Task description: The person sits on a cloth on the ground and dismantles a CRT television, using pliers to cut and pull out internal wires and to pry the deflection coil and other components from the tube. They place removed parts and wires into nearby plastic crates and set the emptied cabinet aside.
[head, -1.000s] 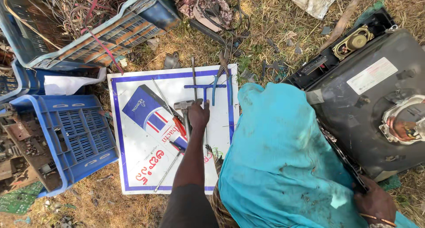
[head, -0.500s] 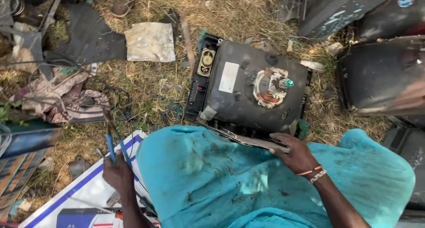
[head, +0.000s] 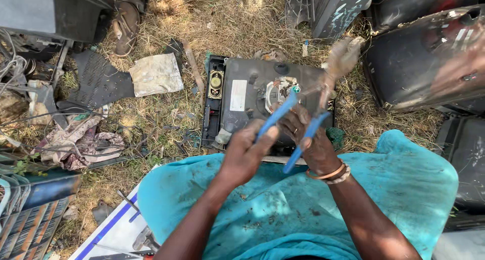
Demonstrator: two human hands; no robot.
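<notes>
**Both hands on blue-handled pliers over a gutted television set**

At the centre of the frame the left hand (head: 247, 156) is closed around one blue handle of a pair of pliers (head: 293, 126), thumb laid along it. The right hand (head: 313, 144) grips the other handle, which runs down and left from under its fingers; a bangle sits on that wrist. The handles stand spread apart. The metal nose of the tool points toward the upper right and is blurred, so I cannot tell what, if anything, it bites on.

Just behind the hands lies the television set (head: 262, 96), back cover already off, its dark tube funnel facing up. The neck fitting (head: 278, 88) in the middle is exposed, with copper-coloured and white parts still in place, and a small round speaker (head: 215, 83) still sits in the frame at the set's left edge. Judging by this, the opening is done and the stripping of the inner parts is largely still to do.

A teal cloth (head: 399, 189) covers the person's lap across the lower frame. The ground is dry grass and straw outdoors. More dark television shells (head: 429, 53) crowd the right side; a perforated back panel (head: 98, 81), a sandal (head: 125, 25) and tangled wires lie upper left, and a white signboard (head: 113, 235) with tools shows lower left.
</notes>
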